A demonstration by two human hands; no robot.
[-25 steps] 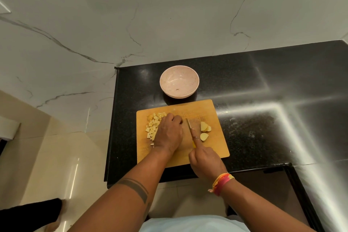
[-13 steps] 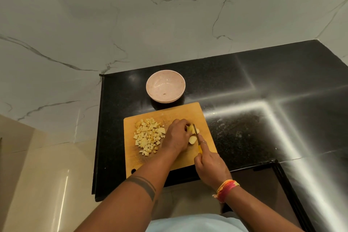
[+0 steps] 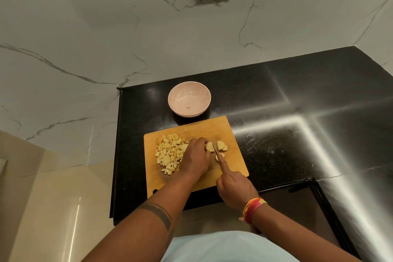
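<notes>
Black surface (image 3: 276, 155), mid-frame: left hand (image 3: 194, 158) grasps a likely firm, slippery potato piece (image 3: 209, 146) just left of the knife (image 3: 216, 150), which the right hand (image 3: 235, 187) grips

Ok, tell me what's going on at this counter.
A person is chopping on a cutting board. The left hand holds a pale vegetable piece while the right hand grips a knife, blade down beside it. Loose slices lie right of the blade, a pile of diced cubes to the left. The pink bowl behind the board is nearly empty.
</notes>
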